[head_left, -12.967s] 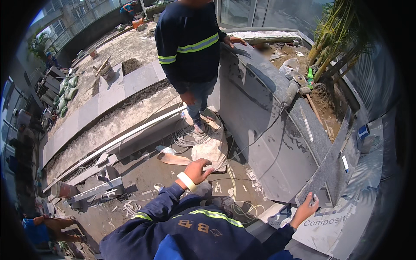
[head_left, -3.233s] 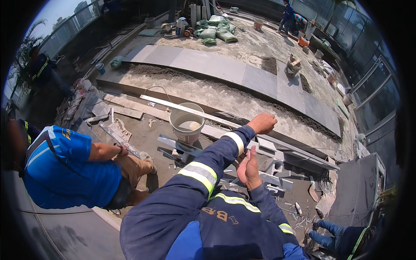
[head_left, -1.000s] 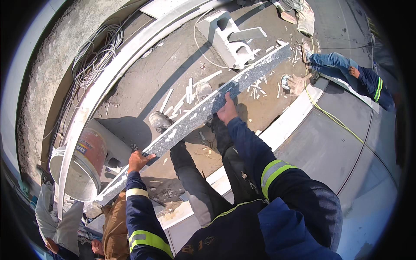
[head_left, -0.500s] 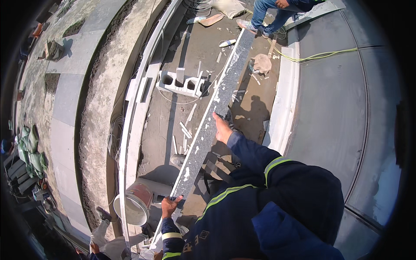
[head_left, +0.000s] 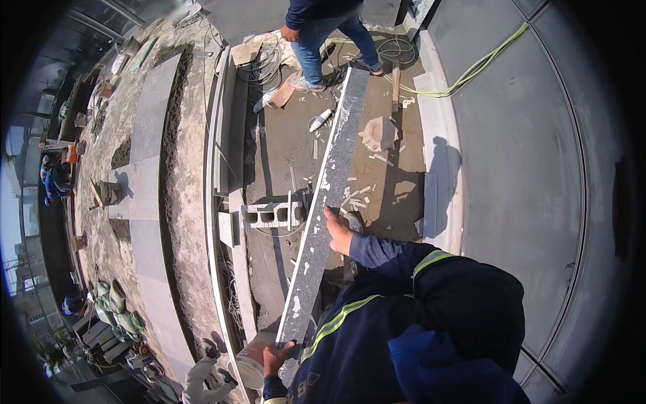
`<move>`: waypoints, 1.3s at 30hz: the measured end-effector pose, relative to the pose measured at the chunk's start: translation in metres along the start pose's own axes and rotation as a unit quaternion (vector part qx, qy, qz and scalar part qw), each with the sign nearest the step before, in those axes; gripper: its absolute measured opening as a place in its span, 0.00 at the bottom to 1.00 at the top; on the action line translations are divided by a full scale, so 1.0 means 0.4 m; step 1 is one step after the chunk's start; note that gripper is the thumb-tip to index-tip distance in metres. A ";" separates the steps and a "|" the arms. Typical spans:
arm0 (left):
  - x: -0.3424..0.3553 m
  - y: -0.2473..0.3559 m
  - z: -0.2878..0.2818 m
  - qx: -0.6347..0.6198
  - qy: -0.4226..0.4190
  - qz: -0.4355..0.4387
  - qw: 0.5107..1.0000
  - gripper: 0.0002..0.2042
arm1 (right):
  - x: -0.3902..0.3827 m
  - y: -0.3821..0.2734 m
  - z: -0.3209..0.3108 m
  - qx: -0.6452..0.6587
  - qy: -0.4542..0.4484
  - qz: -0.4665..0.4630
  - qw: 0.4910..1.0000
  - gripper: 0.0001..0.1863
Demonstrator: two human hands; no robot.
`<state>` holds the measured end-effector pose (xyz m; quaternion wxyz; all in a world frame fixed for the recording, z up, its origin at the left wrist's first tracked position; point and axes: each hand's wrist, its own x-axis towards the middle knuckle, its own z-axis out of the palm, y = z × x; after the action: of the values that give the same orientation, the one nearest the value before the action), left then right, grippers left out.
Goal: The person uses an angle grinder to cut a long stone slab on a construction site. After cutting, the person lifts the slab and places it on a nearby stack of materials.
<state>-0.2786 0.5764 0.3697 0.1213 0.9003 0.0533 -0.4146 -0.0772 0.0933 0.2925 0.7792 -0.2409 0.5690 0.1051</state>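
A long, narrow grey stone slab [head_left: 334,168], speckled and blotched with white, slants from the lower middle up to the feet of another person. My left hand [head_left: 274,358] grips its near end, thumb on the upper face and fingers partly hidden at the pale left edge. Farther along, my right hand [head_left: 340,232] holds the right edge with its thumb on top; the fingers beneath are hidden. A white hollow block [head_left: 272,215] lies left of the slab, and a bucket [head_left: 251,363] stands beside my left hand.
The other person [head_left: 330,40] stands at the slab's far end. Coiled cable [head_left: 262,64], a white power tool [head_left: 321,120], a pale crumpled bag [head_left: 379,134] and scattered offcuts lie on the floor. Long pale rails [head_left: 222,168] run at left, grey panels [head_left: 511,188] at right.
My view has swung, so the scene sits lower. The other person has straightened up at the slab's far end. Both my hands keep hold of the slab.
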 end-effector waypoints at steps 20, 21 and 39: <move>0.619 1.066 -0.477 -0.202 0.099 0.267 0.937 0.36 | 0.065 -1.141 0.227 0.062 -0.135 -0.144 0.978 0.17; 0.669 1.105 -0.508 -0.194 0.000 0.183 0.964 0.37 | 0.073 -1.229 0.247 0.059 -0.152 -0.159 0.974 0.16; 0.816 1.932 -0.993 -0.222 0.110 0.220 0.944 0.35 | -0.025 -2.136 0.609 -0.021 -0.208 -0.394 0.895 0.11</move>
<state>0.3769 -0.0664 0.5056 0.3994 0.8798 -0.0425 -0.2541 0.4974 -0.5212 0.5779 0.8523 -0.4343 0.2496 -0.1507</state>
